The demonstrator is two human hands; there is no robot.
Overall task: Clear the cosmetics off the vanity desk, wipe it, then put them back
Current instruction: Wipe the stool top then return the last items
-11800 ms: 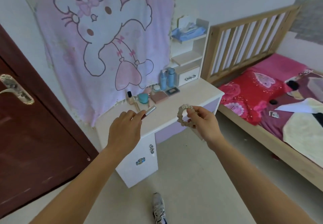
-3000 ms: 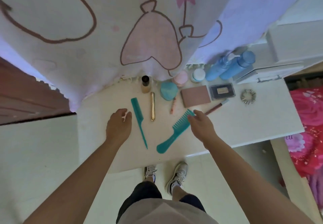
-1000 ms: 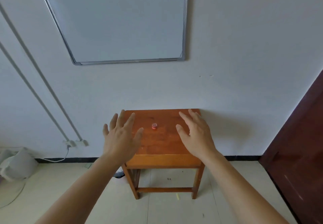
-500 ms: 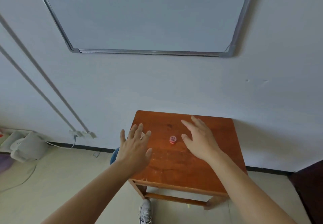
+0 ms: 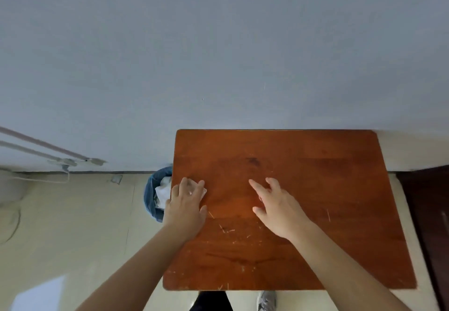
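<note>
though no cosmetics show, the left hand (image 5: 185,207) lies spread flat on a white tissue (image 5: 203,192) at frame centre-left, nearer it than the open, empty right hand (image 5: 279,207), both on the wooden table (image 5: 328,189).

I see a reddish-brown wooden table (image 5: 303,189) with pale scratches and one dark smudge; a white cloth (image 5: 203,192) peeks out under my left hand (image 5: 185,210). Beside it sits a blue bin (image 5: 151,199) holding white crumpled paper, on a cream floor (image 5: 73,225), against a pale grey-blue wall (image 5: 218,55)
</note>
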